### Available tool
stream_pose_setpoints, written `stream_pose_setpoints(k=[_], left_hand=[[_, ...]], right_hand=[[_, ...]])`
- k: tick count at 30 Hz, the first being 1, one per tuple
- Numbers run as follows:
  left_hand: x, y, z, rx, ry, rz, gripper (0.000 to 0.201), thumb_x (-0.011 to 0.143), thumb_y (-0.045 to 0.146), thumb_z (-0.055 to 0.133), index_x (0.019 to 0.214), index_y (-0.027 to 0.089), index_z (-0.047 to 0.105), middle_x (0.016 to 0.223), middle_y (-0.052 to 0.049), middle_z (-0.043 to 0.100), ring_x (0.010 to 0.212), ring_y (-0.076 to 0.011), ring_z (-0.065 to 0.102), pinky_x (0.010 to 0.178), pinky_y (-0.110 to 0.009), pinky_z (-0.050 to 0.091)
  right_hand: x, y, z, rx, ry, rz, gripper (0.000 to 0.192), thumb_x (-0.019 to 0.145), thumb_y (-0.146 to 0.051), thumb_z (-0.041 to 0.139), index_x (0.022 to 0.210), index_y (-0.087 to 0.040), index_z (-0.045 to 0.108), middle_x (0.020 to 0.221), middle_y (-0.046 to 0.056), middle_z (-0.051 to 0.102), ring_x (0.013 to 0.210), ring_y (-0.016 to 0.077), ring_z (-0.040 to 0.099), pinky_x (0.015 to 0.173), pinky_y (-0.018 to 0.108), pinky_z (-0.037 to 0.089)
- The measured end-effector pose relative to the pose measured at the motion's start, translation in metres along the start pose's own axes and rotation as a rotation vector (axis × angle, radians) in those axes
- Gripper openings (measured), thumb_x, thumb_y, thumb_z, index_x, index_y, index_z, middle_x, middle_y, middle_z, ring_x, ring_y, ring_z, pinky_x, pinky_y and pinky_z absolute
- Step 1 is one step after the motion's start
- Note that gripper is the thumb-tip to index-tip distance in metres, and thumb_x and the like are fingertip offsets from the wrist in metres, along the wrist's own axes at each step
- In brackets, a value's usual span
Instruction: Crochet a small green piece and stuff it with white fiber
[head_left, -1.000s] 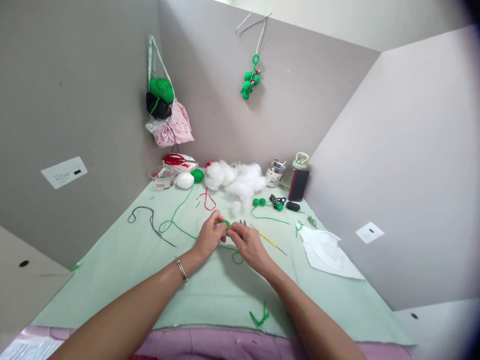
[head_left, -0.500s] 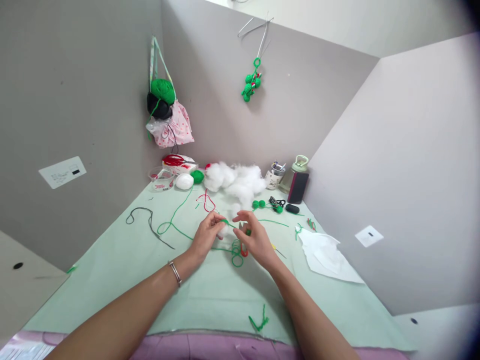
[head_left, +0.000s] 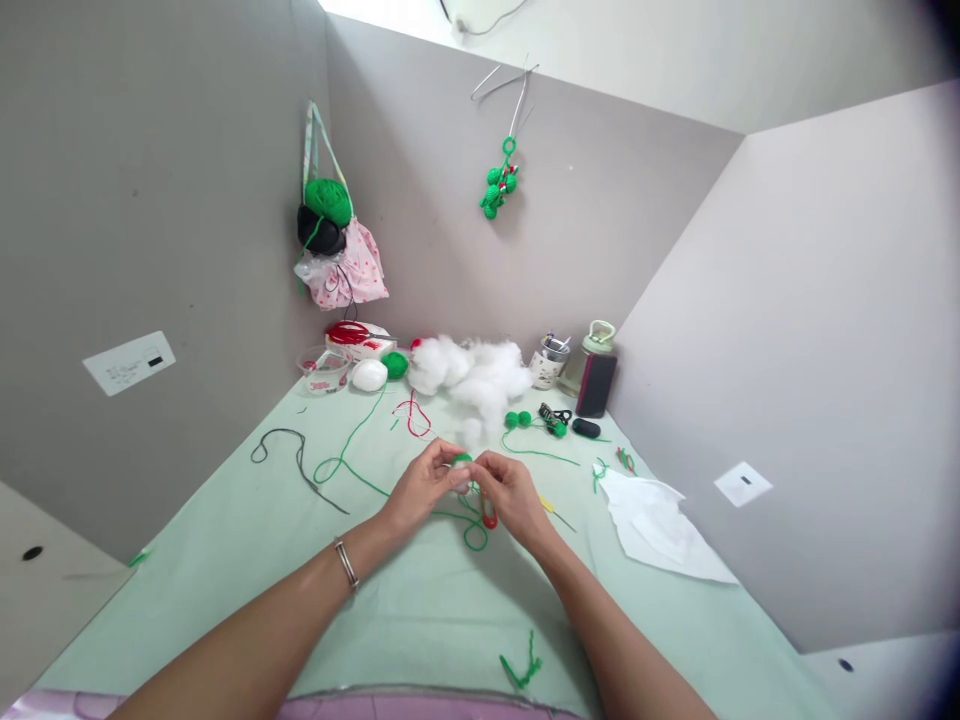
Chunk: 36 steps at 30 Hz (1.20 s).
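Observation:
My left hand [head_left: 421, 488] and my right hand [head_left: 512, 494] meet over the middle of the pale green mat [head_left: 225, 560]. Between their fingertips they pinch a small green crocheted piece [head_left: 463, 460]. Green yarn [head_left: 352, 432] trails from it toward the back left and loops [head_left: 474, 538] on the mat below my hands. A red-handled tool [head_left: 488, 515] shows under my right hand; whether the hand grips it is unclear. A metal bracelet sits on my left wrist.
White stuffing [head_left: 476, 372] is piled at the back, with a white ball [head_left: 369, 375], a green ball [head_left: 394, 364], a pen cup [head_left: 549, 362], a bottle [head_left: 594, 352] and a phone [head_left: 596, 384]. White paper [head_left: 660, 522] lies right, a black cord [head_left: 296, 455] left, a yellow hook [head_left: 551, 509] near my right hand.
My hands had drawn apart with the yarn stretched between them; now they have come back together on the green piece. The view has tilted slightly.

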<state>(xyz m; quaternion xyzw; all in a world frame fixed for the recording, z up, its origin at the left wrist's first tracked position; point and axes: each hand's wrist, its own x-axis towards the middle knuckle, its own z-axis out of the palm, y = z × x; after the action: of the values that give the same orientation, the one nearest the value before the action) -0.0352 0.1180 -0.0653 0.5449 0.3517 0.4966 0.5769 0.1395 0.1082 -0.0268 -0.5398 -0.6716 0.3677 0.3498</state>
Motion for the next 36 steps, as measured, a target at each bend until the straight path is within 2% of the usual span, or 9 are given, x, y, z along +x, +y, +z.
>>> stream_pose_setpoints(k=[8, 12, 15, 18, 21, 25, 28, 32, 36], left_hand=[[0.005, -0.017, -0.004, 0.158, 0.06, -0.047, 0.033, 0.102, 0.036, 0.069, 0.129, 0.017, 0.067, 0.125, -0.01, 0.071, 0.102, -0.0241, 0.072, 0.087, -0.044, 0.064], [0.008, -0.021, -0.004, 0.205, 0.098, -0.085, 0.036, 0.102, 0.035, 0.069, 0.133, 0.018, 0.066, 0.133, -0.012, 0.069, 0.111, -0.0268, 0.071, 0.093, -0.048, 0.062], [0.009, -0.015, -0.005, 0.184, 0.08, -0.131, 0.037, 0.102, 0.036, 0.069, 0.133, 0.017, 0.066, 0.131, -0.011, 0.069, 0.109, -0.0263, 0.071, 0.091, -0.047, 0.063], [0.008, -0.007, -0.007, 0.14, 0.048, -0.175, 0.036, 0.102, 0.037, 0.068, 0.132, 0.017, 0.066, 0.128, -0.011, 0.07, 0.105, -0.0251, 0.072, 0.088, -0.045, 0.063], [0.005, -0.003, -0.007, 0.108, 0.033, -0.193, 0.035, 0.102, 0.037, 0.068, 0.131, 0.017, 0.066, 0.126, -0.011, 0.071, 0.103, -0.0246, 0.072, 0.087, -0.045, 0.064], [0.004, -0.002, -0.005, 0.084, 0.035, -0.199, 0.034, 0.102, 0.036, 0.069, 0.13, 0.017, 0.067, 0.127, -0.011, 0.071, 0.104, -0.0249, 0.072, 0.088, -0.045, 0.063], [0.004, -0.002, -0.006, 0.066, 0.058, -0.195, 0.035, 0.102, 0.037, 0.069, 0.131, 0.017, 0.066, 0.128, -0.011, 0.07, 0.106, -0.0253, 0.072, 0.089, -0.046, 0.063], [0.003, -0.004, -0.006, 0.037, 0.056, -0.193, 0.035, 0.102, 0.037, 0.069, 0.131, 0.017, 0.066, 0.128, -0.011, 0.07, 0.105, -0.025, 0.072, 0.088, -0.045, 0.063], [0.002, -0.006, -0.004, 0.002, 0.034, -0.188, 0.034, 0.102, 0.037, 0.068, 0.129, 0.017, 0.067, 0.123, -0.01, 0.071, 0.1, -0.0235, 0.072, 0.085, -0.043, 0.064]], right_hand=[[-0.008, -0.006, 0.01, -0.032, -0.077, -0.032, 0.027, 0.089, -0.036, 0.057, 0.066, -0.023, 0.052, 0.059, -0.006, 0.041, 0.059, 0.0131, 0.036, 0.058, 0.027, 0.028], [-0.011, -0.007, 0.017, -0.015, -0.055, -0.034, 0.028, 0.088, -0.032, 0.056, 0.063, -0.023, 0.047, 0.059, -0.005, 0.041, 0.06, 0.0133, 0.036, 0.058, 0.027, 0.027], [-0.012, -0.01, 0.013, -0.004, -0.017, -0.055, 0.027, 0.088, -0.032, 0.059, 0.064, -0.022, 0.054, 0.061, -0.004, 0.044, 0.059, 0.0136, 0.037, 0.057, 0.028, 0.027], [-0.013, -0.016, 0.005, 0.026, 0.054, -0.114, 0.024, 0.088, -0.037, 0.064, 0.069, -0.023, 0.063, 0.084, 0.004, 0.062, 0.072, 0.0166, 0.051, 0.057, 0.027, 0.034], [-0.013, -0.02, -0.001, 0.096, 0.046, -0.155, 0.031, 0.089, -0.045, 0.063, 0.068, -0.023, 0.057, 0.109, 0.009, 0.069, 0.084, 0.0193, 0.061, 0.058, 0.027, 0.043], [-0.011, -0.015, -0.003, 0.148, -0.013, -0.116, 0.025, 0.092, -0.046, 0.055, 0.08, -0.025, 0.05, 0.093, 0.004, 0.07, 0.057, 0.0131, 0.053, 0.047, 0.026, 0.042], [-0.009, -0.01, -0.002, 0.091, 0.005, -0.088, 0.02, 0.088, -0.04, 0.063, 0.101, -0.026, 0.057, 0.085, -0.001, 0.065, 0.055, 0.0123, 0.046, 0.047, 0.024, 0.038], [-0.005, -0.006, 0.005, -0.025, -0.005, -0.074, 0.01, 0.083, -0.031, 0.068, 0.082, -0.023, 0.062, 0.07, -0.003, 0.059, 0.062, 0.0134, 0.045, 0.058, 0.025, 0.037], [-0.001, -0.003, 0.012, -0.07, 0.01, -0.034, 0.018, 0.084, -0.034, 0.064, 0.07, -0.022, 0.06, 0.061, -0.004, 0.053, 0.06, 0.0137, 0.042, 0.059, 0.026, 0.033]])
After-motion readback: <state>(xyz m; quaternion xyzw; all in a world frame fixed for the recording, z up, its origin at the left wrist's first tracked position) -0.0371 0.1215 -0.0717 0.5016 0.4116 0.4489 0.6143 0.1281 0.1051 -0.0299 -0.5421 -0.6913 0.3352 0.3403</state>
